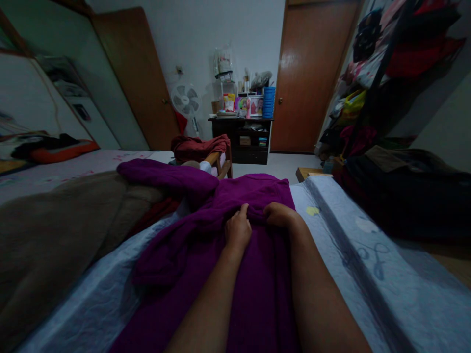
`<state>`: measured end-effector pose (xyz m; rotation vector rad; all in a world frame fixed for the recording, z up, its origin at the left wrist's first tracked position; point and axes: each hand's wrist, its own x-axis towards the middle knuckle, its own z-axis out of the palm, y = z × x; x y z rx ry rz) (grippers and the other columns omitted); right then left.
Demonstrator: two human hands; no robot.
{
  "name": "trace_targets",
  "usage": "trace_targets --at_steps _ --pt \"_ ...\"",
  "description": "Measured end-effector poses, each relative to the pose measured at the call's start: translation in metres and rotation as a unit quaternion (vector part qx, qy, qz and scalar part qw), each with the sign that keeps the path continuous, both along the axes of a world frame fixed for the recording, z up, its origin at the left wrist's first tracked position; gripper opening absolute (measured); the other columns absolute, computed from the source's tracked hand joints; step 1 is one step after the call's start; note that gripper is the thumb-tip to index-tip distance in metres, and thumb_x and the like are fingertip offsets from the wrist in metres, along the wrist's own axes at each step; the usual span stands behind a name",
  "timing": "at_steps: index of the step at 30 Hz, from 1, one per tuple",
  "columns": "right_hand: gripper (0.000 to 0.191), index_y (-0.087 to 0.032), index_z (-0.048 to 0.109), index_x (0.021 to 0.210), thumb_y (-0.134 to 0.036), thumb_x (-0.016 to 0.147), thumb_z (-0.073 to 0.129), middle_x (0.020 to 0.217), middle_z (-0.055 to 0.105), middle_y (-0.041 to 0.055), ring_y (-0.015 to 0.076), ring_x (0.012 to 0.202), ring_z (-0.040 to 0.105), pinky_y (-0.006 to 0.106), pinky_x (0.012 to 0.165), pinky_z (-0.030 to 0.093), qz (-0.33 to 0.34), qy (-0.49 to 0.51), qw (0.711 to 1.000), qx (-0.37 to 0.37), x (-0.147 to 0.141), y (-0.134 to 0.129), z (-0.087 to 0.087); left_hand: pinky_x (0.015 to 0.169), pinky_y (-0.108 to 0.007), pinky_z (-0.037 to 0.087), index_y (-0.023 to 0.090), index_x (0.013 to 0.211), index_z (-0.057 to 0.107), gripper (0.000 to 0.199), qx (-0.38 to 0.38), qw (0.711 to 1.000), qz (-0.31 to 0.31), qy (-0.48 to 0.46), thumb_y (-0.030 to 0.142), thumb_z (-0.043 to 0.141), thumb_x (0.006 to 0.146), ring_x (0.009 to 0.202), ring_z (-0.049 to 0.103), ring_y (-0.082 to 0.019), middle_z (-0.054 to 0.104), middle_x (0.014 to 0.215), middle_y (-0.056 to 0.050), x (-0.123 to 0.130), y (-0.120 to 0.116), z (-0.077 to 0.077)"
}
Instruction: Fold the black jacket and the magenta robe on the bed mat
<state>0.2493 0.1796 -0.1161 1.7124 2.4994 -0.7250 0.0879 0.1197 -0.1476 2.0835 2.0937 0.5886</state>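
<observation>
A long purple garment (253, 289) with sleeves lies spread over the bed, running from the bottom of the view toward the far edge. My left hand (238, 229) is on its upper part, fingers curled into a fold and the index finger pointing forward. Just to the right, my right hand (278, 214) is closed on the same fold, its fingertips partly hidden by the cloth. One purple sleeve (162, 252) trails to the left below my left hand. Another purple part stretches out at the far left, over a brown blanket (73, 215).
White patterned bedding (368, 274) with a grey stripe is under the garment. Dark clothes (408, 191) are piled at the right. Red cloth (200, 147) hangs over a wooden frame beyond the bed. Farther back stand a fan (186, 100) and a dark cabinet (239, 152).
</observation>
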Motion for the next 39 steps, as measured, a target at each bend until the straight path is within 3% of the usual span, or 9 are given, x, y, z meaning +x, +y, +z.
trace_targets --at_steps 7,12,18,24,29,33,39 --pt "0.022 -0.016 0.072 0.074 -0.006 0.066 0.054 0.062 0.062 -0.0018 0.009 0.054 0.048 0.021 0.051 0.031 0.018 0.018 0.999 -0.023 0.001 0.0 0.003 0.085 -0.029 0.043 0.026 0.108 0.062 0.027 0.049 0.997 -0.033 0.057 0.016 0.053 0.085 0.098 0.055 -0.019 0.059 0.1 -0.005 -0.001 -0.002 0.002" --pt "0.016 -0.016 0.069 0.078 -0.013 0.071 0.054 0.066 0.061 -0.0024 0.009 0.055 0.048 0.02 0.052 0.033 -0.016 0.129 0.99 -0.052 0.008 -0.001 0.004 0.085 -0.031 0.043 0.024 0.095 0.062 0.016 0.072 0.993 -0.02 0.093 0.015 0.051 0.087 0.098 0.051 -0.021 0.056 0.101 -0.005 0.002 -0.004 0.008" --pt "0.007 -0.016 0.061 0.069 -0.018 0.074 0.058 0.063 0.055 -0.0036 0.0083 0.056 0.044 0.019 0.05 0.031 -0.045 0.194 0.98 0.014 0.015 0.004 0.001 0.078 -0.028 0.044 0.024 0.1 0.058 0.022 0.07 0.995 -0.025 0.067 0.012 0.043 0.091 0.091 0.056 -0.018 0.057 0.103 -0.003 0.003 -0.005 0.007" --pt "0.017 -0.017 0.064 0.076 -0.034 0.075 0.066 0.062 0.055 -0.0049 0.0083 0.053 0.044 0.02 0.05 0.032 -0.032 0.184 0.979 -0.082 0.009 0.005 -0.003 0.071 -0.026 0.045 0.026 0.11 0.054 0.026 0.036 0.999 0.002 -0.001 0.013 0.04 0.092 0.085 0.062 -0.016 0.057 0.109 -0.003 0.003 -0.003 0.003" --pt "0.008 -0.018 0.065 0.076 -0.019 0.069 0.067 0.065 0.057 -0.0054 0.0081 0.057 0.047 0.019 0.052 0.033 -0.008 0.126 0.989 -0.074 -0.001 0.006 -0.01 0.086 -0.027 0.045 0.022 0.102 0.055 0.024 0.102 0.993 -0.017 -0.049 0.009 0.039 0.09 0.096 0.058 -0.016 0.055 0.11 -0.005 0.008 -0.002 0.0" --pt "0.01 -0.017 0.067 0.073 -0.013 0.069 0.058 0.063 0.059 -0.0043 0.0082 0.055 0.048 0.019 0.051 0.032 -0.005 0.13 0.989 -0.067 -0.003 0.006 -0.012 0.098 -0.031 0.04 0.022 0.105 0.057 0.028 0.134 0.99 -0.03 -0.024 0.007 0.041 0.088 0.108 0.051 -0.019 0.053 0.119 -0.006 0.011 -0.002 0.001" --pt "0.013 -0.017 0.07 0.071 -0.015 0.07 0.057 0.061 0.062 -0.0026 0.0091 0.053 0.049 0.02 0.05 0.033 -0.027 0.118 0.989 -0.084 -0.004 0.004 -0.009 0.087 -0.036 0.043 0.025 0.114 0.058 0.03 0.054 0.996 -0.004 0.074 0.015 0.045 0.089 0.101 0.051 -0.024 0.061 0.108 -0.007 0.003 -0.006 0.01"
